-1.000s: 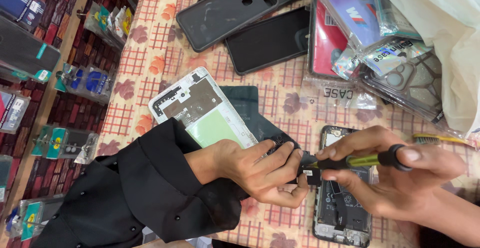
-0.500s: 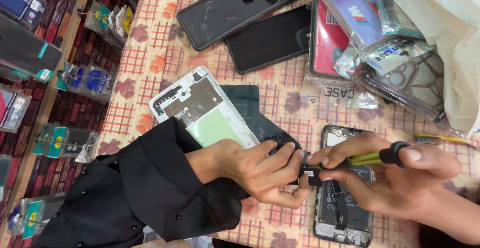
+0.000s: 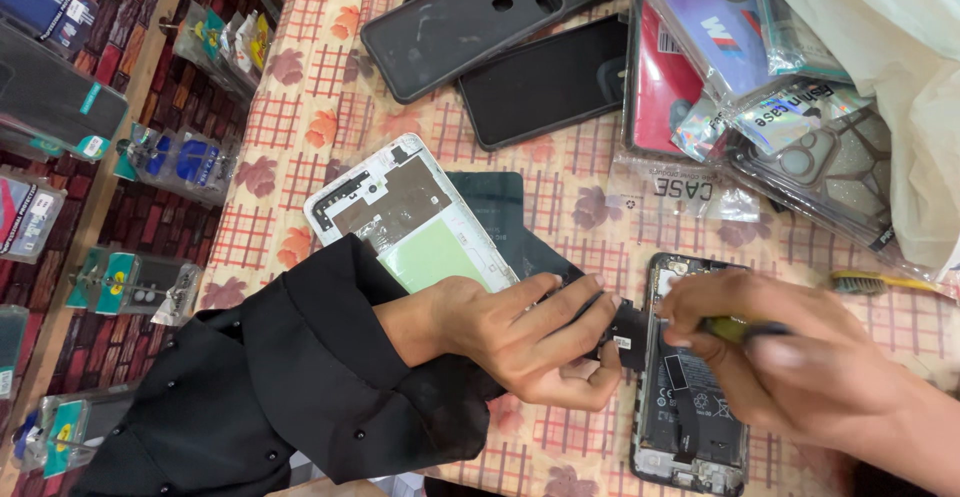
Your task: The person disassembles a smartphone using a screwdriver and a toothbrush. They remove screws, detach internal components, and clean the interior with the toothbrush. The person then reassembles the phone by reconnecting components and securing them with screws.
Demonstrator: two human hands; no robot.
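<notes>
An opened phone (image 3: 690, 417) with its back off lies on the checked tablecloth (image 3: 300, 117), showing its battery and boards. My left hand (image 3: 520, 337), in a black sleeve, pinches a small black part (image 3: 628, 329) at the phone's upper left edge. My right hand (image 3: 790, 367) is blurred with motion and grips a screwdriver (image 3: 740, 329) with a green and black handle, its tip pointing towards the black part. The tip itself is hidden between the two hands.
A white phone frame (image 3: 405, 212) rests on a dark back cover (image 3: 500, 212) just left of my hands. Farther back lie a black case (image 3: 470, 17) and a black screen panel (image 3: 550, 82). Packaged cases (image 3: 740, 67), a white bag (image 3: 880, 57) and a yellow brush (image 3: 880, 282) fill the right side.
My right hand has turned and closed over the screwdriver, hiding most of its handle, and now blurs with motion. My left hand keeps its hold on the black part.
</notes>
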